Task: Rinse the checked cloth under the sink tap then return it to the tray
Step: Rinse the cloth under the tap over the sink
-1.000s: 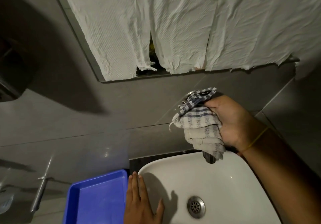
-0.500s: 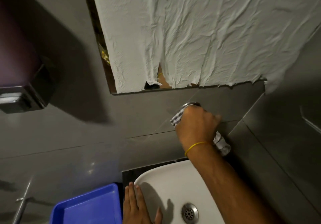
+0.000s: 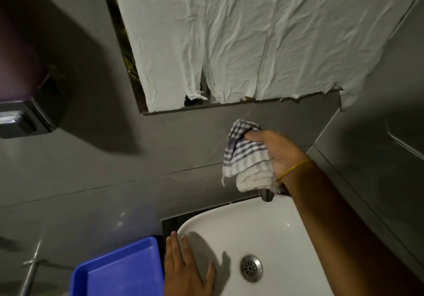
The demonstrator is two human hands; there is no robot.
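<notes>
My right hand point(image 3: 282, 155) grips the blue-and-white checked cloth point(image 3: 246, 160), bunched up against the grey wall above the white sink point(image 3: 270, 227). The cloth covers most of the metal tap, of which only the spout tip point(image 3: 266, 196) shows below it. No running water is visible. My left hand point(image 3: 185, 270) lies flat, fingers apart, on the sink's left rim. The blue tray point(image 3: 119, 272) sits just left of the sink, with nothing visible in it.
A mirror covered with crumpled white paper point(image 3: 252, 38) hangs above the tap. A metal dispenser point(image 3: 23, 119) is fixed to the wall at the left. A chrome fitting point(image 3: 32, 270) stands at the bottom left. The sink drain point(image 3: 251, 267) is uncovered.
My right hand, which half a second ago pressed over the top of the tap with the cloth mostly hidden, has turned so the cloth hangs in view. The left hand stays on the rim.
</notes>
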